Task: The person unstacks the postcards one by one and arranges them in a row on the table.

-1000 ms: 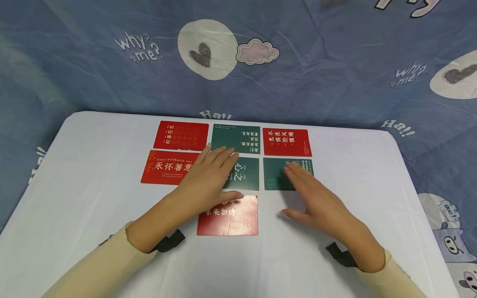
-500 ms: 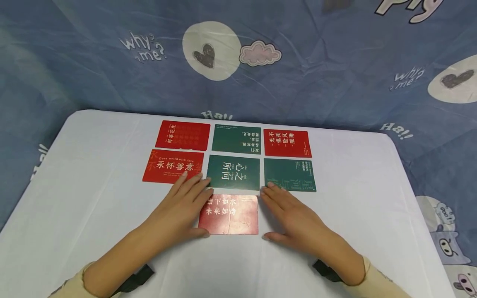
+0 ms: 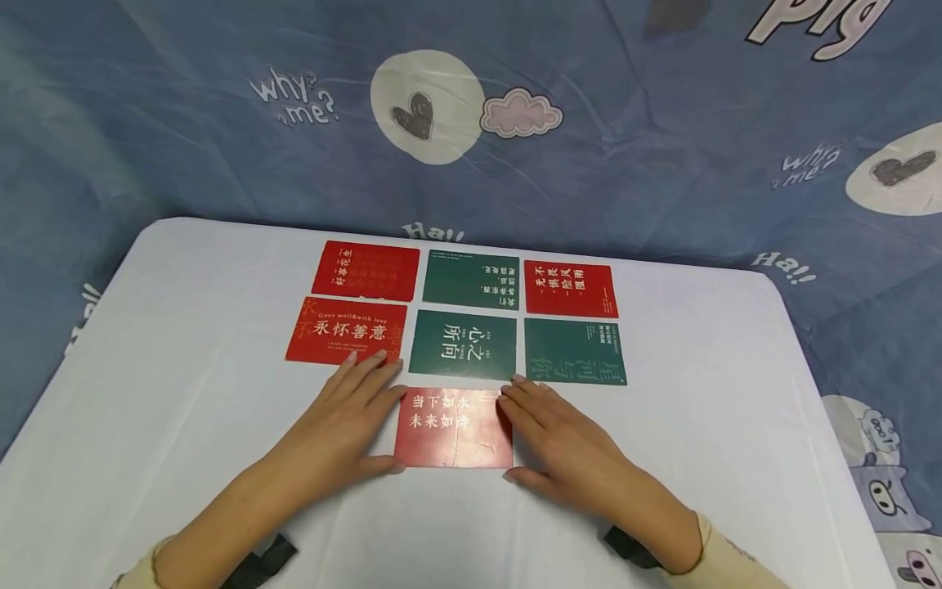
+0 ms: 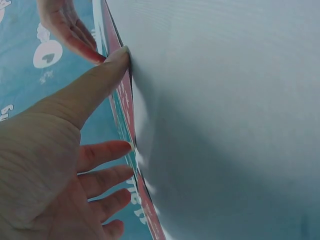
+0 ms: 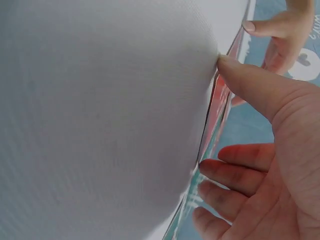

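Note:
A glossy red card with white Chinese characters lies flat on the table at the near side of a card layout. My left hand is at its left edge, thumb tip by the lower left corner and index finger by the upper left one. At the right edge, fingertips of my right hand overlap the upper right corner, with the thumb at the lower right. Both hands' fingers are extended; the wrist views show the left thumb and right thumb close to the card's edge.
Beyond it lie two rows of cards: a red card, a green card and another green card, then a red card, a green card and a red card. A blue patterned cloth hangs behind the white table.
Both hands have moved back from over the middle row to the nearest red card's two sides. In the last half second they have come slightly closer to it.

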The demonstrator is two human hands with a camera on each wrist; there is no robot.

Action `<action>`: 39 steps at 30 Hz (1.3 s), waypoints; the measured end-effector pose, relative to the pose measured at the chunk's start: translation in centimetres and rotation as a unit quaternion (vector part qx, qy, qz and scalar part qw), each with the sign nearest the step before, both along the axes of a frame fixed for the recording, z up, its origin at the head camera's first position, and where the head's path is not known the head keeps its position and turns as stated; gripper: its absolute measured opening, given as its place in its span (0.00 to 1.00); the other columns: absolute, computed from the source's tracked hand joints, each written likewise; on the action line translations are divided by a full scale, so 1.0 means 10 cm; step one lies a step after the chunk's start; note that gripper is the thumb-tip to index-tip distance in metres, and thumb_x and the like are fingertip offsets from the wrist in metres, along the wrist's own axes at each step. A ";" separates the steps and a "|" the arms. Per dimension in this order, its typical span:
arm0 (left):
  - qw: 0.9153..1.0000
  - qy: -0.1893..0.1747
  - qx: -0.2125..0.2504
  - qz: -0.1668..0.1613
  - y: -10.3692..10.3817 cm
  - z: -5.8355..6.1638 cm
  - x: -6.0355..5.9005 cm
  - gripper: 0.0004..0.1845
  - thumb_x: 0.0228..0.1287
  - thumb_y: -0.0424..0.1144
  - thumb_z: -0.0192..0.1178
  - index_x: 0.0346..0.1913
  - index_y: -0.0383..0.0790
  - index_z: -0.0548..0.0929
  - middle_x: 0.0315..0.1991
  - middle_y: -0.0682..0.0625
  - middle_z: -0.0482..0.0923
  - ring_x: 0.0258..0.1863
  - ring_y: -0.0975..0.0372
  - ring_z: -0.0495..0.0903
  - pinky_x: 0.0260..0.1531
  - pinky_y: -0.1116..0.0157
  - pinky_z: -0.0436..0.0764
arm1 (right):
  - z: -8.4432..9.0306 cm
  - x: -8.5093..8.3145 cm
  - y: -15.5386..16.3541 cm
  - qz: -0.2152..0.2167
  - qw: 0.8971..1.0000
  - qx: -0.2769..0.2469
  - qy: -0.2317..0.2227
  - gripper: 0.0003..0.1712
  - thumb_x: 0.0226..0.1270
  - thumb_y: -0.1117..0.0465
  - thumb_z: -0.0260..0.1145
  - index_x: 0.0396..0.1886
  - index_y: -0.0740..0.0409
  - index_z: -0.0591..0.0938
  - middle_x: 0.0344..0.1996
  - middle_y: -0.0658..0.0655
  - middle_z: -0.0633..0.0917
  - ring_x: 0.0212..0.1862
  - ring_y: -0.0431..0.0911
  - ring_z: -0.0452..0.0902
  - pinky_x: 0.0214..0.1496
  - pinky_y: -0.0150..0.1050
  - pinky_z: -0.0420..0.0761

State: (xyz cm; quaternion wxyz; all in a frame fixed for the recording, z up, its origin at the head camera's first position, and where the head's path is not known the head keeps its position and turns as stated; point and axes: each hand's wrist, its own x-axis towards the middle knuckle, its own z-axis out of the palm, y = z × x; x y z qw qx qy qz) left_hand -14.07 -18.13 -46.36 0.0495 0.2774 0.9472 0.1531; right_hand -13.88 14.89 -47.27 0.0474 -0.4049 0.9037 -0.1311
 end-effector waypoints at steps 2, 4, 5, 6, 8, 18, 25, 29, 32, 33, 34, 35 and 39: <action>1.000 -0.003 0.004 0.001 0.01 0.00 -0.01 0.51 0.35 0.54 0.88 0.65 0.34 0.81 0.75 0.37 0.67 0.78 0.42 0.57 0.79 0.43 0.50 | 0.01 0.00 0.00 -0.004 1.000 0.003 -0.004 0.51 0.62 0.43 0.78 0.76 0.67 0.70 0.74 0.62 0.73 0.80 0.57 0.59 0.80 0.51 0.59; 1.000 -0.007 0.007 0.003 0.02 -0.01 -0.02 0.50 0.35 0.53 0.89 0.65 0.35 0.81 0.75 0.37 0.68 0.78 0.42 0.57 0.79 0.43 0.51 | 0.01 -0.01 0.00 -0.009 1.000 0.006 -0.006 0.51 0.61 0.43 0.79 0.76 0.66 0.71 0.74 0.61 0.73 0.80 0.57 0.59 0.80 0.51 0.59; 1.000 -0.009 0.008 0.003 0.02 -0.01 -0.02 0.50 0.35 0.53 0.89 0.65 0.35 0.81 0.75 0.37 0.68 0.78 0.42 0.57 0.79 0.43 0.51 | 0.01 -0.01 0.01 -0.011 1.000 0.008 -0.006 0.52 0.61 0.43 0.79 0.76 0.65 0.71 0.75 0.61 0.73 0.80 0.57 0.59 0.80 0.50 0.59; 1.000 -0.010 0.010 0.003 0.03 -0.02 -0.02 0.50 0.35 0.53 0.89 0.65 0.35 0.81 0.75 0.37 0.68 0.78 0.42 0.57 0.79 0.43 0.51 | 0.01 -0.01 0.01 -0.013 1.000 0.010 -0.008 0.52 0.61 0.43 0.79 0.76 0.65 0.71 0.75 0.61 0.73 0.80 0.56 0.60 0.80 0.50 0.59; 1.000 -0.010 0.014 0.002 0.05 -0.02 -0.02 0.50 0.35 0.53 0.89 0.65 0.35 0.81 0.74 0.37 0.69 0.78 0.42 0.58 0.78 0.42 0.52 | 0.01 0.00 0.01 -0.016 1.000 0.011 -0.011 0.52 0.60 0.43 0.79 0.77 0.64 0.71 0.75 0.60 0.73 0.79 0.56 0.60 0.80 0.49 0.59; 1.000 0.002 0.017 0.000 0.04 -0.02 0.01 0.49 0.38 0.51 0.88 0.66 0.35 0.80 0.72 0.36 0.71 0.76 0.40 0.61 0.77 0.41 0.53 | -0.02 0.03 0.00 -0.022 1.000 -0.005 -0.019 0.47 0.62 0.45 0.78 0.74 0.64 0.74 0.74 0.61 0.73 0.79 0.56 0.61 0.79 0.51 0.61; 1.000 0.000 0.016 0.006 0.01 -0.03 0.03 0.49 0.39 0.52 0.87 0.67 0.36 0.80 0.72 0.36 0.70 0.76 0.40 0.60 0.77 0.40 0.54 | -0.03 0.09 -0.04 -0.040 0.999 0.015 -0.022 0.46 0.64 0.43 0.76 0.75 0.61 0.74 0.76 0.58 0.71 0.79 0.52 0.61 0.80 0.47 0.60; 1.000 0.001 0.016 0.006 0.01 -0.03 0.03 0.49 0.39 0.52 0.88 0.67 0.36 0.80 0.72 0.36 0.70 0.76 0.39 0.60 0.77 0.39 0.54 | -0.03 0.12 -0.06 -0.043 0.999 0.019 -0.017 0.45 0.65 0.44 0.75 0.75 0.62 0.74 0.76 0.58 0.71 0.80 0.52 0.60 0.79 0.47 0.60; 1.000 0.002 0.019 0.009 0.01 -0.03 0.04 0.50 0.37 0.52 0.88 0.67 0.37 0.81 0.72 0.36 0.70 0.75 0.39 0.61 0.76 0.38 0.55 | -0.04 0.15 -0.07 -0.045 0.999 0.018 -0.009 0.44 0.65 0.45 0.76 0.75 0.63 0.74 0.76 0.59 0.71 0.79 0.52 0.62 0.79 0.48 0.61; 1.000 0.002 0.019 0.010 0.01 -0.04 0.04 0.50 0.37 0.52 0.88 0.67 0.37 0.81 0.72 0.36 0.70 0.75 0.39 0.61 0.76 0.38 0.55 | -0.04 0.15 -0.07 -0.046 0.999 0.018 -0.006 0.44 0.65 0.46 0.76 0.74 0.63 0.74 0.75 0.59 0.72 0.78 0.52 0.62 0.79 0.48 0.62; 1.000 0.003 0.020 0.010 0.01 -0.04 0.05 0.50 0.37 0.52 0.88 0.67 0.37 0.81 0.72 0.37 0.70 0.75 0.39 0.61 0.76 0.38 0.55 | -0.05 0.16 -0.07 -0.046 0.999 0.018 -0.004 0.44 0.65 0.46 0.76 0.74 0.63 0.74 0.75 0.59 0.72 0.78 0.53 0.63 0.79 0.48 0.63; 1.000 0.003 0.020 0.011 0.01 -0.04 0.05 0.50 0.37 0.52 0.88 0.67 0.37 0.81 0.72 0.37 0.70 0.76 0.39 0.60 0.76 0.37 0.55 | -0.05 0.16 -0.07 -0.046 0.999 0.017 -0.002 0.44 0.64 0.46 0.76 0.74 0.63 0.74 0.75 0.60 0.72 0.78 0.53 0.64 0.78 0.49 0.64; 1.000 -0.004 0.017 0.016 0.01 -0.05 0.07 0.50 0.37 0.52 0.88 0.68 0.38 0.80 0.73 0.37 0.70 0.76 0.39 0.59 0.76 0.38 0.54 | -0.06 0.18 -0.07 -0.046 0.999 0.017 0.003 0.45 0.64 0.46 0.77 0.74 0.65 0.74 0.75 0.61 0.72 0.77 0.54 0.65 0.78 0.50 0.65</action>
